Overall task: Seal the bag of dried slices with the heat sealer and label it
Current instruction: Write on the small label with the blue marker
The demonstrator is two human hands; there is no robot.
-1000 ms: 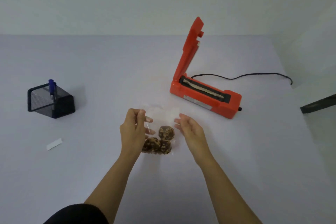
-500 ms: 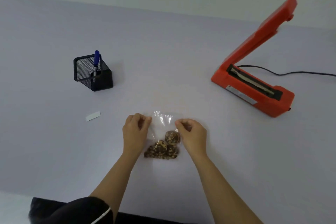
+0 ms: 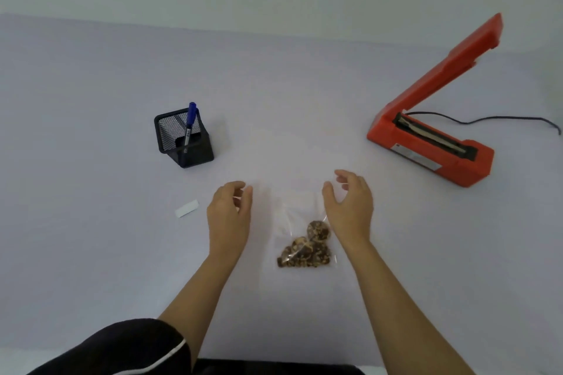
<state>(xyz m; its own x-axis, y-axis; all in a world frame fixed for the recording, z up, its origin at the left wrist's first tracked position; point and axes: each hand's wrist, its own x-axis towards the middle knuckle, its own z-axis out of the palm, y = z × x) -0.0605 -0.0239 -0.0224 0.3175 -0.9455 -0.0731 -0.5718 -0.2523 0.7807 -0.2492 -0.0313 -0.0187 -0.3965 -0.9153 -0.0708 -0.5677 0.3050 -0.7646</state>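
Note:
A clear plastic bag (image 3: pixel 300 222) with brown dried slices (image 3: pixel 306 250) at its bottom lies flat on the white table between my hands. My left hand (image 3: pixel 230 216) hovers just left of the bag, fingers curled and apart, holding nothing. My right hand (image 3: pixel 350 207) is at the bag's right edge, open, with nothing gripped. The red heat sealer (image 3: pixel 432 143) stands at the right with its arm raised. A small white label (image 3: pixel 186 208) lies on the table left of my left hand.
A black mesh pen holder (image 3: pixel 182 140) with a blue pen (image 3: pixel 190 119) stands at the left middle. The sealer's black cord (image 3: pixel 487 120) runs off to the right. The table's far edge meets a pale wall.
Both hands have let go of the bag's top corners and spread apart. The bag now lies flat on the table. The camera has tilted, shifting the scene.

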